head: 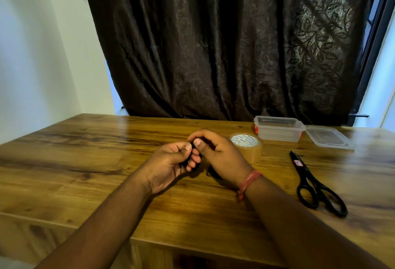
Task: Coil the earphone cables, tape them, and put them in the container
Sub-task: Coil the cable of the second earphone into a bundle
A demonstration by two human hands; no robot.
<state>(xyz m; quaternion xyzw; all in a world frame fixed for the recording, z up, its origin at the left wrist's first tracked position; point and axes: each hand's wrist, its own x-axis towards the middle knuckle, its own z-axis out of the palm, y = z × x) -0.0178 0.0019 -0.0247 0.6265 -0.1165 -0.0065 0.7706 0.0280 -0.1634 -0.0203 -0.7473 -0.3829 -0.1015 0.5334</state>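
Observation:
A bundle of black earphone cable (193, 157) sits between my two hands over the middle of the wooden table (85, 162). My left hand (168, 164) curls its fingers round the bundle from the left. My right hand (215, 151) pinches the bundle's top with thumb and fingers. A loose loop of black cable (210, 172) shows on the table under my right palm. A roll of brown tape (249, 146) lies flat just right of my right hand. The clear plastic container (279, 131) stands open at the back right.
The container's clear lid (328, 137) lies flat to its right. Black scissors (312, 183) lie shut on the right side of the table, handles toward me. A dark curtain hangs behind the table's far edge. A white wall rises at the left.

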